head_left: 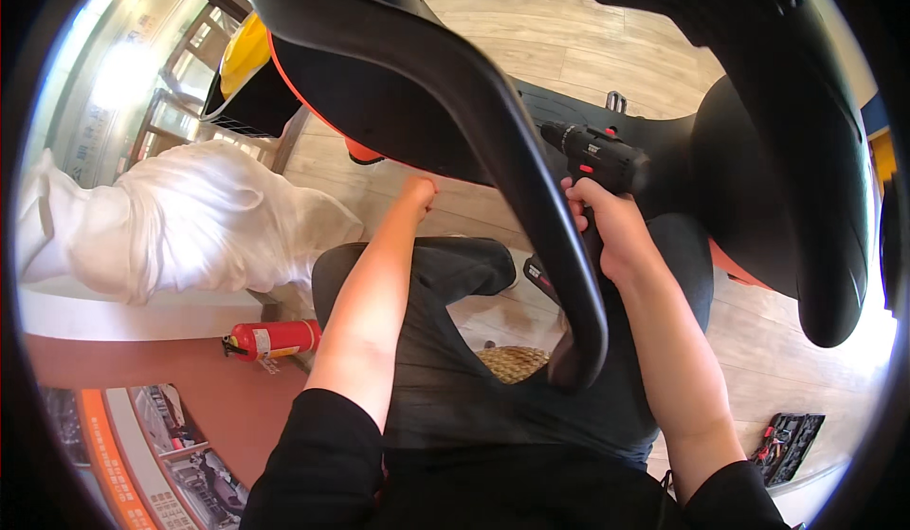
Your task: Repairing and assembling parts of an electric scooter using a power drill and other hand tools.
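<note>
A black cordless drill (611,162) with red accents is in my right hand (609,215). My fingers wrap round its grip, and its chuck points left toward a black panel. The drill's foot (540,279) shows partly behind a thick curved black bar (517,141). My left hand (417,194) is closed like a fist beside the orange-trimmed edge of a large black curved shell (379,103); whatever its fingers hold, if anything, is hidden. Past the drill, a small metal bracket (616,102) stands on the black panel.
A white draped sculpture (209,208) lies along the left, with a red fire extinguisher (277,338) below it. An open black tool case (789,447) rests at the lower right. Another thick black arm (787,151) curves down the right side. Something woven (512,363) shows between my legs.
</note>
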Demonstrator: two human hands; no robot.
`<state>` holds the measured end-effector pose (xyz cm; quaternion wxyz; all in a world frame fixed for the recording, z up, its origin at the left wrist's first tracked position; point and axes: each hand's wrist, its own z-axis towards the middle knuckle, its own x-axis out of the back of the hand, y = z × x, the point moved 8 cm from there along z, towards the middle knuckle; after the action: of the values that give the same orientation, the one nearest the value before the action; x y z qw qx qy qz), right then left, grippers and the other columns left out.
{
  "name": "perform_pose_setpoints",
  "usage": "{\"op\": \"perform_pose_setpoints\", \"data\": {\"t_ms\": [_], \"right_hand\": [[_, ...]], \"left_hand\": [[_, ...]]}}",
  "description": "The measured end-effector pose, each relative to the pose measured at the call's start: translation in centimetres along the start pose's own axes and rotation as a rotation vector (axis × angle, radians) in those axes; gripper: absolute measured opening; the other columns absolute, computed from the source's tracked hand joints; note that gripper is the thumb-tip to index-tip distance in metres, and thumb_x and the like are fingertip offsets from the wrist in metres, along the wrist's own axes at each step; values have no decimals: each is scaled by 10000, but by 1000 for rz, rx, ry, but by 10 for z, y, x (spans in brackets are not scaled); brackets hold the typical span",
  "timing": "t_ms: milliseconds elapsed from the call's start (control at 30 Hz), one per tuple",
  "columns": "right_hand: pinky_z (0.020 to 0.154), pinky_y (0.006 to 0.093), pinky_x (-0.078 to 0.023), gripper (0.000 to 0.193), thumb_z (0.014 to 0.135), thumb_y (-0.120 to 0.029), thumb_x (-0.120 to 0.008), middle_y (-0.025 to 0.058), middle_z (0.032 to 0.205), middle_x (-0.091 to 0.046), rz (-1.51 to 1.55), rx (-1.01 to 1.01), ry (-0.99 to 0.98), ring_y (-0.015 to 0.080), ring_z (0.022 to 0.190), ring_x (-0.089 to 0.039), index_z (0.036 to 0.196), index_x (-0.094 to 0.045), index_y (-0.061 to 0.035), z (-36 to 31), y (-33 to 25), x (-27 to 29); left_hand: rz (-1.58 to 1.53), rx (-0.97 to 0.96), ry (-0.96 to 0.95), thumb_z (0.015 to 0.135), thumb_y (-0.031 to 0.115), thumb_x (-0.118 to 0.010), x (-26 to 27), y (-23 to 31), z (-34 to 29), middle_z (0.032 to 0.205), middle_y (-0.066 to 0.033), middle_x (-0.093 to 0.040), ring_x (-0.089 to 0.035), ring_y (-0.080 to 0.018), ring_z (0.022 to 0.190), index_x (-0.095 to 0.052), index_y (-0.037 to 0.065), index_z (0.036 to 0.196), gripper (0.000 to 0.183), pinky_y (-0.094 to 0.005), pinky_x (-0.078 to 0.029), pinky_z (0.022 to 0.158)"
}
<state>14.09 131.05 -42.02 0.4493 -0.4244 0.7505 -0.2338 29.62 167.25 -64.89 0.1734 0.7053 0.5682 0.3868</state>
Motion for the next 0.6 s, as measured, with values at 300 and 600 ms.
{"op": "perform_pose_setpoints", "data": {"t_ms": [300,600], "right_hand": [[540,297,-444,124,877,-103,-651,2,725,-523,57,-40,69,88,576,-473,968,-615,-27,2,3,13],[535,294,-445,127,866,-97,-658,6,717,-527,68,-69,55,93,579,-488,967,-620,-30,21,16,19]], "left_hand": [[91,-209,72,815,480,-838,-29,10,15,988,-153,-714,-628,-221,783,-695,-48,1133,632,-399,-498,680],[106,-583,386,819,454,-835,-37,17,20,925,-216,-753,-730,-352,937,-721,-63,1033,571,-461,-540,820]]}}
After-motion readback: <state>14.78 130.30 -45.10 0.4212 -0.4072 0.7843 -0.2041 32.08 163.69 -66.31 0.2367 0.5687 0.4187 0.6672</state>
